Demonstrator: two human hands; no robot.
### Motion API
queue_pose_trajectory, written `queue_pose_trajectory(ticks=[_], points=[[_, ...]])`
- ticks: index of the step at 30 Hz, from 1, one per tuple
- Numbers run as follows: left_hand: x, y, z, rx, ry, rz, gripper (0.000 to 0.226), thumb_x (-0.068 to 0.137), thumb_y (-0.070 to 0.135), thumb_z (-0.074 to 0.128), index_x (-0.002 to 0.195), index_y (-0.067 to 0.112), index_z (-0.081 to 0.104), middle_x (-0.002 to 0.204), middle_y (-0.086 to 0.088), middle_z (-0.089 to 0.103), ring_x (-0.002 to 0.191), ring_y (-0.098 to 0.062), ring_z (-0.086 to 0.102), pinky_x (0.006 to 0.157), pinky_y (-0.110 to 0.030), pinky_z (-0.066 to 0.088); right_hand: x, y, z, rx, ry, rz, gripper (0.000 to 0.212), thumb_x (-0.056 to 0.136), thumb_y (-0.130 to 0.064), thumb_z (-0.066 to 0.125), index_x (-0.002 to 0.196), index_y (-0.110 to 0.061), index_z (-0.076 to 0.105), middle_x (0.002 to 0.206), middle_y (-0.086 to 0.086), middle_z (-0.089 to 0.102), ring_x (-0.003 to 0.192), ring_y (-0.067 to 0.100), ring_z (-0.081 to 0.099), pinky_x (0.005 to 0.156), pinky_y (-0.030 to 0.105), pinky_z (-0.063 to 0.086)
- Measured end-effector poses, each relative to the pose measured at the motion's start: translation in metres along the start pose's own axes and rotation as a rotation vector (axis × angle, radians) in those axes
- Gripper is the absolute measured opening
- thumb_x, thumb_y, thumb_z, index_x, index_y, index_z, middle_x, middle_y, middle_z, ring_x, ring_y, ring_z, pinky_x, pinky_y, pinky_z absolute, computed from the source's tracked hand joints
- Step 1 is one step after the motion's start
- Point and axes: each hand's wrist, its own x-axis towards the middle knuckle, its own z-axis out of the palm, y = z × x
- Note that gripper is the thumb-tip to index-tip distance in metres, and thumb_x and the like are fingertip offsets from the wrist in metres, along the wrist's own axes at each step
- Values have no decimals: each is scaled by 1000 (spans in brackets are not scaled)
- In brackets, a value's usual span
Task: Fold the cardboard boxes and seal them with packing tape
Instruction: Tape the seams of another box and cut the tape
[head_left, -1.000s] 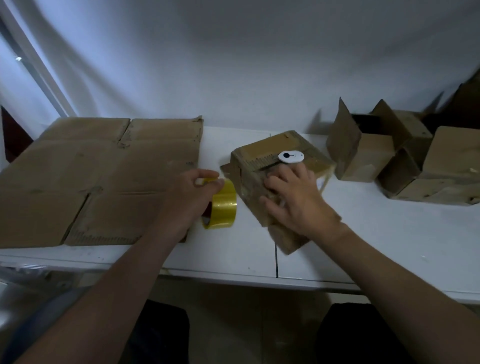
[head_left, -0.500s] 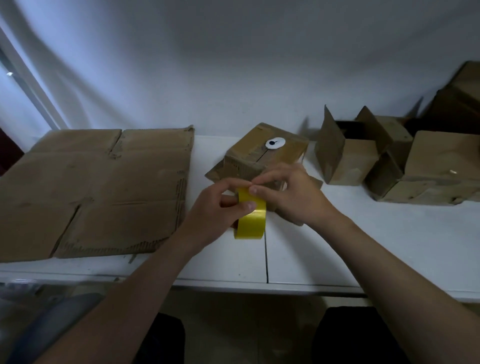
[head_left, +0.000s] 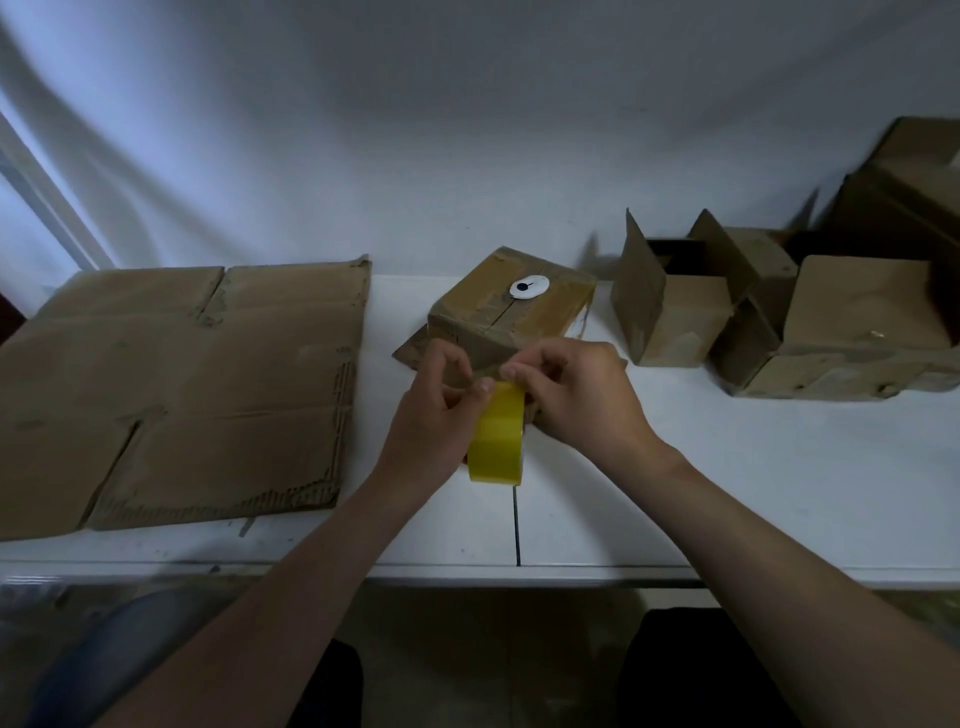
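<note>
Several cardboard boxes on white worktop (head_left: 727, 493): closed box (head_left: 498, 322) at centre with a round white tag (head_left: 529, 287) on top, open boxes (head_left: 680, 317) to its right with flaps up, insides dark, contents can't tell; flat cardboard (head_left: 197, 389) lies left. Yellow tape roll (head_left: 496, 436) stands on edge just in front of closed box. Left hand (head_left: 431, 421) curled round the roll's left side, thumb on its top; right hand (head_left: 576, 400) pinches the roll's top edge, fingers curled.

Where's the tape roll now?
Head view, centre: the tape roll is held by the left hand and right hand, just in front of the folded box.
</note>
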Motion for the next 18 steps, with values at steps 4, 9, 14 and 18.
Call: queue_pose_trajectory(ticks=[4, 9, 14, 18], points=[[0, 2, 0, -28, -44, -53, 10, 100, 31, 59, 101, 40, 53, 100, 1, 63, 88, -25, 69, 62, -54, 62, -2, -1, -1, 44, -52, 32, 17, 93, -30, 72, 79, -40, 70, 70, -29, 64, 75, -3, 63, 62, 10, 42], [-1, 2, -1, -75, -66, -147, 5, 103, 33, 55, 100, 32, 58, 106, -6, 64, 92, -27, 69, 63, -43, 64, -2, -3, -3, 16, -88, -41, 9, 95, -29, 69, 90, -30, 76, 80, -19, 70, 79, 2, 65, 66, 15, 49], [0, 4, -1, -175, -56, -215, 11, 101, 36, 58, 93, 30, 59, 108, -5, 64, 92, -29, 70, 61, -36, 61, -5, 6, 3, -225, 46, -201, 16, 98, -34, 65, 109, -27, 73, 98, -11, 68, 81, 4, 58, 66, 31, 52], [1, 3, 0, -178, -15, -285, 9, 101, 38, 58, 95, 30, 59, 110, 1, 60, 94, -28, 67, 60, -35, 59, -2, 2, 4, -165, 86, -43, 64, 90, -41, 73, 147, -30, 45, 112, -9, 58, 75, 7, 54, 63, 30, 48]])
